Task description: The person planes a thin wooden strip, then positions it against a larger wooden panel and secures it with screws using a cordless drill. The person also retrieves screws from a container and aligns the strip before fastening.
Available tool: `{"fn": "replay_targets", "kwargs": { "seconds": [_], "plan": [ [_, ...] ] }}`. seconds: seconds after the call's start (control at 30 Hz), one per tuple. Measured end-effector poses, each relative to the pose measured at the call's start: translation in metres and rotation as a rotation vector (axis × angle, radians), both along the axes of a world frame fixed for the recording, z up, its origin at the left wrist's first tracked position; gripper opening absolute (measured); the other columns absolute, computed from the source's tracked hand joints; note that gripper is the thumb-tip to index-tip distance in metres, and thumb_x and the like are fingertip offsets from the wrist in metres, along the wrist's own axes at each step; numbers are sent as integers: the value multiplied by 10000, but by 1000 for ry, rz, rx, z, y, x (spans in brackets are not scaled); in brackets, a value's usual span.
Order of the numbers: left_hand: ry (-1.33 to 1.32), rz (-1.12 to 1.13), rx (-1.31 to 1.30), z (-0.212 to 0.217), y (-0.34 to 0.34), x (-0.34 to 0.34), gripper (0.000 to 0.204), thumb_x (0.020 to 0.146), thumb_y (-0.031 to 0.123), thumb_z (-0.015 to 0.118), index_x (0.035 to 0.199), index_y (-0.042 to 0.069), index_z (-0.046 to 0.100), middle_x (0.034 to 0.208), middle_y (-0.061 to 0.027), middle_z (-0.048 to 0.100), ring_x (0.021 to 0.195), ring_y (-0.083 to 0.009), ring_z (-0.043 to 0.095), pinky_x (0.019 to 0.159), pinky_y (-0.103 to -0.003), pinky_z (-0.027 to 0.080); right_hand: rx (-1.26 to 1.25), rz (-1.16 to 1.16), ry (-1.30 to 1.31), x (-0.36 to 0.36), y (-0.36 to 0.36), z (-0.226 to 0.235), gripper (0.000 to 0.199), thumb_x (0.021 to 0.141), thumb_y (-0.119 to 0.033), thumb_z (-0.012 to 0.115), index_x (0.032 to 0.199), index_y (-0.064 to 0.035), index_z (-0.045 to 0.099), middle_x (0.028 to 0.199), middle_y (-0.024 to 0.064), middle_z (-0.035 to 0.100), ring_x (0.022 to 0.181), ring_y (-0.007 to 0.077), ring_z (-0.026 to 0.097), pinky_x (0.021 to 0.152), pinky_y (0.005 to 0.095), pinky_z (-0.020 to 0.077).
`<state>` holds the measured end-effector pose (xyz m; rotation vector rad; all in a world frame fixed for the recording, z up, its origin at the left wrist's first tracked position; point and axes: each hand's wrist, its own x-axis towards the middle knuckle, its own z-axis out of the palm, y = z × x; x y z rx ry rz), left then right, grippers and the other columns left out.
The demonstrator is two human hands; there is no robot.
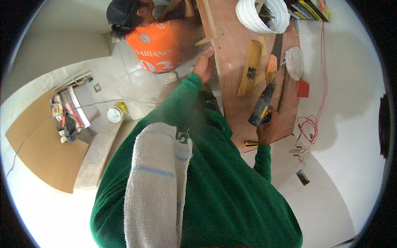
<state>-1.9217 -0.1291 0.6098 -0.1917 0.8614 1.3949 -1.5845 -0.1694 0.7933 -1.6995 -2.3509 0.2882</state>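
Right hand on cordless drill, left hand at the edge of a plywood panel.

The right hand (268,129) has its fingers wrapped around the grip of a black-and-yellow cordless drill (261,108), which lies flat on the brown plywood tabletop (231,49), apparently rested there for support. The left hand (204,66) reaches to the panel's left edge, fingers curled about it; whether they pinch something small I cannot tell. Just far of the drill lie a pale wooden offcut (249,68), a handsaw (276,51) and a crumpled grey rag (294,62). A white ribbed bucket (264,16) stands at the far end. A red cord (316,115) trails off the right side. A person in an orange shirt (157,45) crouches at far left.
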Motion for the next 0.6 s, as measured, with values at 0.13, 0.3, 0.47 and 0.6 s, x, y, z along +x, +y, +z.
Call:
{"fn": "replay_targets", "kwargs": {
  "seconds": [0.13,0.3,0.47,0.6],
  "plan": [
    [-41,54,-62,-1,13,-11,536,1171,519,561,1505,107,639,1430,-104,726,1287,-260,686,1112,-473,533,-96,-44,-40,37,-28,-53,673,794,-16,875,1426,-64,650,1308,195,739,1241,425,695,1062,500,546],
    [-126,149,68,3,37,-10,605,1178,531,512,1577,80,576,1552,-155,663,1408,-350,629,1235,-536,462,-179,-174,72,59,-48,-79,695,792,22,849,1449,-61,636,1344,190,730,1274,428,690,1099,483,534],
    [-139,155,153,14,34,-4,639,1185,555,478,1613,85,551,1607,-150,629,1448,-368,599,1263,-556,435,-212,-67,51,67,-34,-81,706,789,22,839,1459,-43,628,1415,200,685,1313,437,658,1119,492,524],
    [-51,113,129,13,30,-7,650,1186,571,472,1617,89,545,1622,-138,617,1465,-345,586,1258,-547,440,-321,-54,25,69,-26,-79,736,774,19,853,1468,-36,613,1395,205,672,1319,442,640,1119,504,519]
  ]
}}
